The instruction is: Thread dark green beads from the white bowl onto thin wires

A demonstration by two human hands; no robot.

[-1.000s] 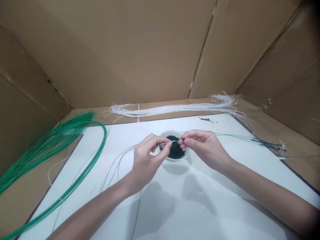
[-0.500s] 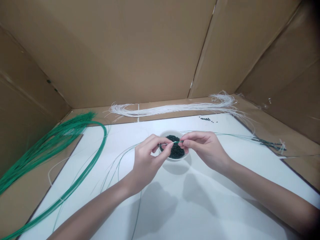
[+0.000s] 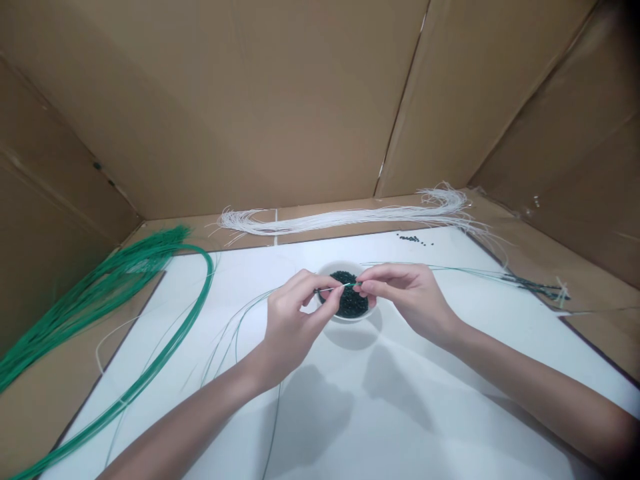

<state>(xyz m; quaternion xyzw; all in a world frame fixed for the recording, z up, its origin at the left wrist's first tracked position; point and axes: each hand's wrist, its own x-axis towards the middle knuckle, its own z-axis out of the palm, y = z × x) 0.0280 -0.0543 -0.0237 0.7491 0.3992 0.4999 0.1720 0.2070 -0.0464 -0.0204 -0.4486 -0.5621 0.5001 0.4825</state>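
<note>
My left hand [image 3: 303, 307] pinches a thin pale needle-like strand [image 3: 327, 290] between thumb and fingers, above a white bowl [image 3: 350, 320]. Thin green cords trail away from this hand to the left and down. From the right, my right hand [image 3: 407, 293] pinches the end of a short green cord piece [image 3: 353, 285], which meets the pale strand at the left fingertips. Whether a bead sits in the right fingertips is too small to tell. Small dark beads [image 3: 353, 303] fill the bowl beneath both hands.
Green cords [image 3: 195, 313] lie bundled along the left side. A bundle of white cords [image 3: 340, 218] stretches across the back. Loose dark beads [image 3: 413, 239] lie at the back right, and a dark beaded bunch [image 3: 537, 287] lies farther right. Cardboard walls [image 3: 280, 107] surround the white table [image 3: 425, 427].
The right fingertips have shifted very slightly left, toward the left ones. Both hands keep their pinch over the bowl, and the view has moved a touch.
</note>
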